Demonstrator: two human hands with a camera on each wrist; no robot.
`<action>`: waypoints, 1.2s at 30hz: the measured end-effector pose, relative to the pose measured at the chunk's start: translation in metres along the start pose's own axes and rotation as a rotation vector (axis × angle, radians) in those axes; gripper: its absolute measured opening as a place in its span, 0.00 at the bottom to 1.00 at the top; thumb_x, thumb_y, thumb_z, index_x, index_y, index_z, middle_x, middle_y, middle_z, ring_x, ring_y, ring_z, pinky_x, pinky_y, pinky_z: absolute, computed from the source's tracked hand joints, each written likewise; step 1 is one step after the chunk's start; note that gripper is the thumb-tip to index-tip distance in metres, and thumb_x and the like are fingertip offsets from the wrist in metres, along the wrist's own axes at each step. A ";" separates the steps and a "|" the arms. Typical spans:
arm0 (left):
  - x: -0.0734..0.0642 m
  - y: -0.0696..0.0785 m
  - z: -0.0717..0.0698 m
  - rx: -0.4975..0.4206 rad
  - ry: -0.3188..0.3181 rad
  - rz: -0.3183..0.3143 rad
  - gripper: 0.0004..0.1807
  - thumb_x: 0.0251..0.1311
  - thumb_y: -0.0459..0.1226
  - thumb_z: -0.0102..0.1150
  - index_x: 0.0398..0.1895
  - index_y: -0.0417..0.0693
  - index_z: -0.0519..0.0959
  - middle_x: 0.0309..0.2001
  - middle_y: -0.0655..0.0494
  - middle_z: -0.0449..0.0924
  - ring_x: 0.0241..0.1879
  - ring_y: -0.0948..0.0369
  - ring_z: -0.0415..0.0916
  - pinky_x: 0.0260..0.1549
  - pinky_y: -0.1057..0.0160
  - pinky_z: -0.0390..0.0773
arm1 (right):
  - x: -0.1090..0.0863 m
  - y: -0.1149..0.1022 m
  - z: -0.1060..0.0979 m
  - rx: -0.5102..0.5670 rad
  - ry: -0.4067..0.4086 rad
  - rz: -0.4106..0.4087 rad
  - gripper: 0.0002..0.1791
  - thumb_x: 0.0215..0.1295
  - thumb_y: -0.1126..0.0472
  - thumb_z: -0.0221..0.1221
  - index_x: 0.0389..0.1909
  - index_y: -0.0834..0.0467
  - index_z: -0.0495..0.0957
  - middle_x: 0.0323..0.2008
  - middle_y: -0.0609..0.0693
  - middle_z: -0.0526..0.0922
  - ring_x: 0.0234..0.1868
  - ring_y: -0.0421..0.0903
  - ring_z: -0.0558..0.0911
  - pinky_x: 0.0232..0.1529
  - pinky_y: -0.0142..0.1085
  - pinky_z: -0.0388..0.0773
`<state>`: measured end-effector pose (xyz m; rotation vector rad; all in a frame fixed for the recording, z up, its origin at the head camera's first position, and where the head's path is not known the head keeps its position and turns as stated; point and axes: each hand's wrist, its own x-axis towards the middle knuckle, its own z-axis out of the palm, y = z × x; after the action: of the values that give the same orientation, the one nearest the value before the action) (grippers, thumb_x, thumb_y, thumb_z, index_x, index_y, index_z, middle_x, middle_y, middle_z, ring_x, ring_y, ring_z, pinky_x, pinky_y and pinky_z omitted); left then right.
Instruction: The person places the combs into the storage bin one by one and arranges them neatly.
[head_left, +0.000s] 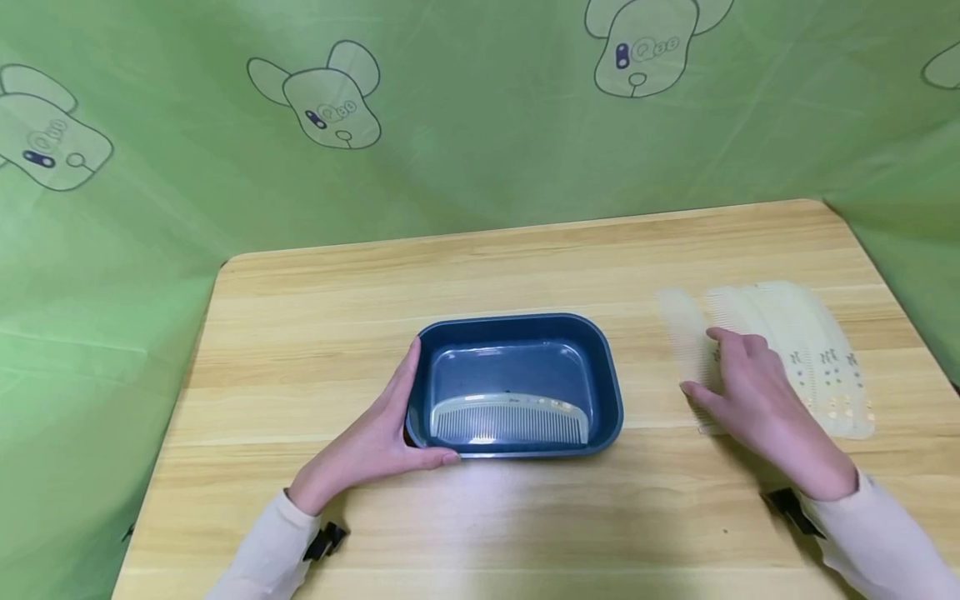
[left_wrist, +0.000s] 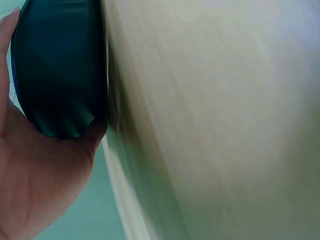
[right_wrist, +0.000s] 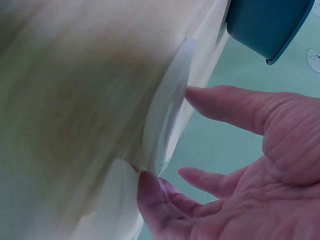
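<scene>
My left hand (head_left: 375, 446) grips the near left corner of a dark blue plastic tub (head_left: 611, 375), thumb along its front wall and fingers on its left side. Inside the tub, a pale, translucent comb (head_left: 517, 406) lies along the near side, teeth toward me. Over to the right, my right hand (head_left: 757, 392) holds another pale comb (head_left: 682, 321) across its width, with the thumb on one long edge and fingertips at the other. Its lower half is partly hidden by the hand. In the right wrist view that comb (right_wrist: 167, 107) lies between thumb and fingers, close over the table.
Several more pale combs (head_left: 798, 325), printed with small marks, overlap in a row to the right of and under my right hand. The wooden table (head_left: 525, 525) has rounded far corners. A green cloth (head_left: 480, 167) with cartoon heads hangs behind it.
</scene>
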<state>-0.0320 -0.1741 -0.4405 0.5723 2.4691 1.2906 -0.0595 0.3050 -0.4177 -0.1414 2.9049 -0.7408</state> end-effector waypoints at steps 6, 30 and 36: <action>0.003 -0.001 0.000 0.012 -0.003 0.014 0.81 0.54 0.58 0.85 0.90 0.63 0.25 0.89 0.60 0.27 0.86 0.53 0.37 0.79 0.40 0.55 | 0.003 -0.002 -0.003 0.008 -0.050 0.030 0.50 0.73 0.63 0.69 0.79 0.82 0.49 0.63 0.90 0.58 0.51 0.79 0.71 0.47 0.73 0.73; -0.002 0.000 0.001 -0.011 -0.009 -0.013 0.81 0.55 0.56 0.85 0.90 0.64 0.25 0.89 0.59 0.28 0.86 0.51 0.38 0.78 0.38 0.55 | -0.002 0.002 -0.005 0.129 0.048 -0.167 0.37 0.76 0.74 0.62 0.81 0.70 0.58 0.46 0.72 0.79 0.37 0.56 0.76 0.33 0.43 0.72; 0.000 0.000 0.000 -0.009 -0.005 -0.005 0.81 0.55 0.56 0.86 0.90 0.61 0.26 0.89 0.59 0.27 0.86 0.52 0.37 0.79 0.39 0.54 | -0.003 -0.003 -0.012 0.222 0.073 -0.174 0.35 0.78 0.72 0.63 0.81 0.67 0.62 0.42 0.61 0.78 0.33 0.45 0.71 0.27 0.35 0.65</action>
<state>-0.0316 -0.1742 -0.4405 0.5665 2.4575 1.2962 -0.0583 0.3086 -0.4054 -0.3532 2.8779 -1.1126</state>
